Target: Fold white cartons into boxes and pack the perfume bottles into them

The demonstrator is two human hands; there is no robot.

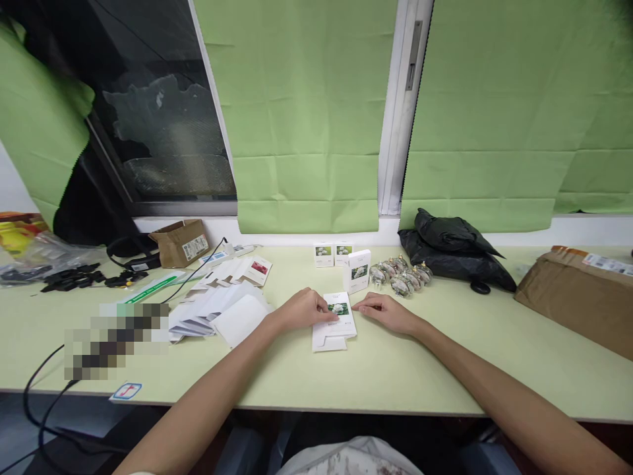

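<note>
A flat white carton (333, 330) with a picture of white flowers on green leaves lies on the table in front of me, its flap end toward me. My left hand (307, 309) is over its left side, fingers curled and thumb pressed on the printed face. At the carton's right edge, my right hand (388, 313) has its index finger stretched to the edge, apparently touching it, with nothing held in it. An upright white box (357, 272) with a similar picture stands just behind. Two more small boxes, a left one (324, 255) and a right one (343, 253), stand further back.
Several clear-wrapped round items with gold tops (401, 276) lie right of the boxes. Flat white cartons (232, 307) are fanned out on the left. Black plastic bags (452, 251) and a large brown package (576, 297) are at right, an open cardboard box (180, 243) at back left.
</note>
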